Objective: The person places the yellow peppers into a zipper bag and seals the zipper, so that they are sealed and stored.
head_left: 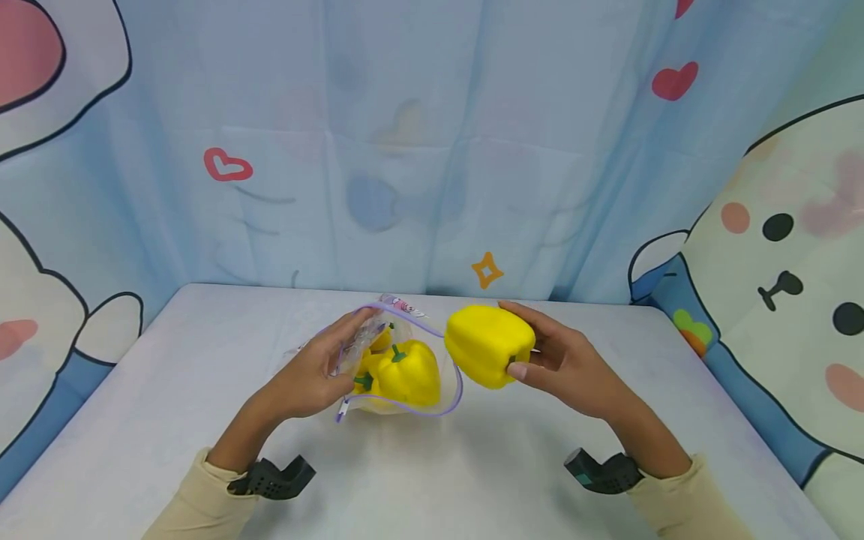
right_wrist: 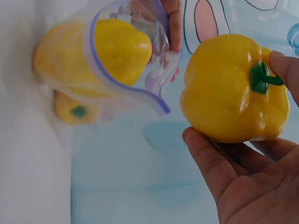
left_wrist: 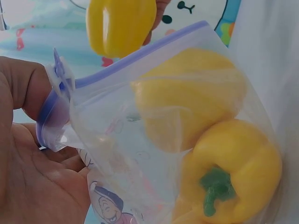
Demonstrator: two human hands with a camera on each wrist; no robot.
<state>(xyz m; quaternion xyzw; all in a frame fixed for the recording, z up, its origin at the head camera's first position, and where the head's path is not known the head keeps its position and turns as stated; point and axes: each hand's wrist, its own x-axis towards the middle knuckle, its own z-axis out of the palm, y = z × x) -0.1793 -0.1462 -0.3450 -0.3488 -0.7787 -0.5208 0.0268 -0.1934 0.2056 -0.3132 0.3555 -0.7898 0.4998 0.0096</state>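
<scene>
A clear zip bag (head_left: 461, 390) with a purple-edged mouth stands open on the table, cartoon print on its side. Inside lie several yellow bell peppers (head_left: 412, 375); one pepper's green stem (left_wrist: 215, 189) shows through the plastic in the left wrist view. My left hand (head_left: 313, 375) grips the bag's edge on the left, beside the zip slider (left_wrist: 60, 72). Just right of the mouth, my right hand (head_left: 570, 364) holds another yellow bell pepper (head_left: 482, 345) above the table. In the right wrist view, the thumb lies by its green stem (right_wrist: 264, 79), with fingers underneath.
A white-covered table (head_left: 513, 472) spreads under both hands. Behind it hangs a light blue curtain (head_left: 418, 172) with cartoon figures and hearts. Dark wrist devices (head_left: 280, 478) sit at both cuffs.
</scene>
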